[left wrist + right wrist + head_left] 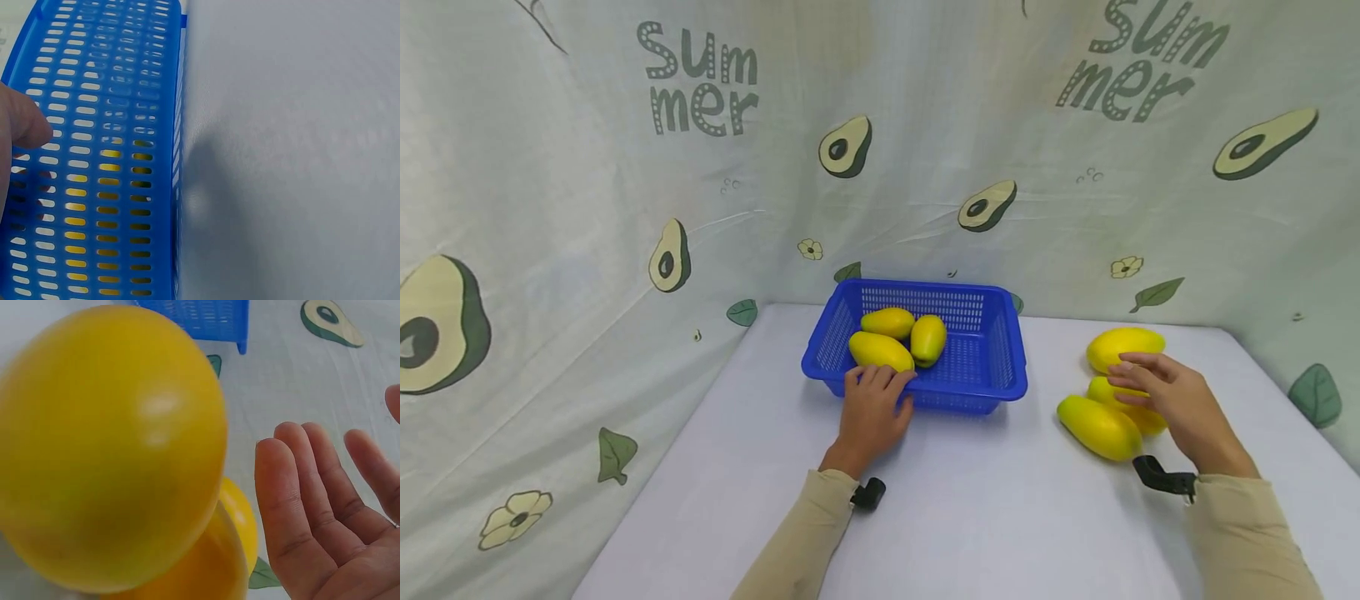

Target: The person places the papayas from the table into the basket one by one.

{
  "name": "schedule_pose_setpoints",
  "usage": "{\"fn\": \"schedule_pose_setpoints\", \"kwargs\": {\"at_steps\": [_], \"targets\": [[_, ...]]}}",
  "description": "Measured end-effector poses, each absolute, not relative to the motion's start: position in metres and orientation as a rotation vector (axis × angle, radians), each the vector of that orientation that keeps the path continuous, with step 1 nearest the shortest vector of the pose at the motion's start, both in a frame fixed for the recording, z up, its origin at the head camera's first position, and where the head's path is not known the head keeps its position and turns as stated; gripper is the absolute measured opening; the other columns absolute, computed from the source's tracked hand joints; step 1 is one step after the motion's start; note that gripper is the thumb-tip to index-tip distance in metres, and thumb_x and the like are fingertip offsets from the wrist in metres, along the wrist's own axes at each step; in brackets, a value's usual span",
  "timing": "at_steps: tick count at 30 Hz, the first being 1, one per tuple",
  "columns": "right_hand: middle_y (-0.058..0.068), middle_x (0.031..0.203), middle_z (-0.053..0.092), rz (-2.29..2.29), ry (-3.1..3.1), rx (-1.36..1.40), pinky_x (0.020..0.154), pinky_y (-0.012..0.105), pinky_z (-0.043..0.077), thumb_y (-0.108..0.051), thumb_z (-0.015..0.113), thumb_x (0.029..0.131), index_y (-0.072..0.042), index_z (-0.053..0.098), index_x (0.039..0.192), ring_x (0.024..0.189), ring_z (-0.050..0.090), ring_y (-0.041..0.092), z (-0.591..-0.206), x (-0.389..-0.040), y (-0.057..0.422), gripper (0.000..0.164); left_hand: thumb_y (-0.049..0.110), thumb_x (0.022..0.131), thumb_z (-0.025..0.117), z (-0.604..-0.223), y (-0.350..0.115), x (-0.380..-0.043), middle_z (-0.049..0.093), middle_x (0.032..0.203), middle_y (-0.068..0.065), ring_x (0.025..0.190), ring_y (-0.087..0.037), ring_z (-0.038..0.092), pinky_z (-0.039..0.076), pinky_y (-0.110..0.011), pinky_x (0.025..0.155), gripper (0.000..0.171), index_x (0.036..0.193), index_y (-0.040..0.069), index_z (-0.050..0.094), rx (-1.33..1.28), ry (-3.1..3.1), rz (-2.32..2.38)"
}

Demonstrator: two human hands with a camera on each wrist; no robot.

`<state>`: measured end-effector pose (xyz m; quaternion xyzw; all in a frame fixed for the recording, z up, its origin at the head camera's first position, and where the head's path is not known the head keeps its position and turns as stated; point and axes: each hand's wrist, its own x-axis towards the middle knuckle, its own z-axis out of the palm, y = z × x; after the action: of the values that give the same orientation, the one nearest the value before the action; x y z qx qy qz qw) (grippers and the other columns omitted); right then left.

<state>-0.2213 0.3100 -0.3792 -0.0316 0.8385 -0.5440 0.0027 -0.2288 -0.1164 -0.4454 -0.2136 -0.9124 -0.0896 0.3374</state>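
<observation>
Blue basket (955, 402): my left hand (871, 412) pinches its rim at seven o'clock.
Right hand (1180, 408): I see straight fingers, holding nothing.
Near mango (1099, 428): on counter (1000, 517), basket's four o'clock; probably firm, light, slick; I'd wrap its middle.

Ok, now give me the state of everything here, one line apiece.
Blue basket: upright, uncovered, partly filled.
Three yellow fruits inside: resting together, no cuts visible.
Three yellow fruits outside: lying close together on the white table.
Left hand: gripping the basket's near rim.
Right hand: fingers extended, holding nothing, near the outside fruits.
Printed cloth: hanging behind, creased.
</observation>
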Motion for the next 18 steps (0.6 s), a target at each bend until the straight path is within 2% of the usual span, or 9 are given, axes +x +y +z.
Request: {"fn": "schedule_pose_setpoints", "kwargs": {"at_steps": [6, 12, 18], "targets": [[-0.016, 0.108, 0.069, -1.738, 2.633, -0.029, 0.077, 0.016, 0.053, -0.045, 0.055, 0.100, -0.011, 0.053, 0.133, 0.094, 0.071, 0.008, -0.386, -0.215, 0.315, 0.047, 0.029, 0.090, 0.069, -0.443, -0.117, -0.231, 0.062, 0.100, 0.002, 0.101, -0.021, 0.054, 0.033, -0.048, 0.098, 0.032, 0.121, 0.022, 0.069, -0.564, -2.374, -0.222], [-0.014, 0.111, 0.069, -1.683, 2.659, 0.022, 0.077, 0.014, 0.051, -0.045, 0.057, 0.100, 0.002, 0.050, 0.139, 0.094, 0.066, 0.001, -0.397, -0.211, 0.318, 0.062, 0.029, 0.089, 0.070, -0.443, -0.116, -0.229, 0.061, 0.097, 0.002, 0.100, -0.022, 0.053, 0.034, -0.048, 0.098, 0.032, 0.120, 0.021, 0.070, -0.569, -2.359, -0.237], [-0.012, 0.113, 0.067, -1.587, 2.726, 0.018, 0.078, 0.014, 0.051, -0.048, 0.059, 0.098, 0.001, 0.054, 0.138, 0.096, 0.062, 0.000, -0.405, -0.210, 0.317, 0.063, 0.028, 0.088, 0.072, -0.444, -0.117, -0.228, 0.061, 0.097, 0.002, 0.098, -0.022, 0.053, 0.034, -0.048, 0.098, 0.032, 0.119, 0.021, 0.070, -0.566, -2.351, -0.242]]}}
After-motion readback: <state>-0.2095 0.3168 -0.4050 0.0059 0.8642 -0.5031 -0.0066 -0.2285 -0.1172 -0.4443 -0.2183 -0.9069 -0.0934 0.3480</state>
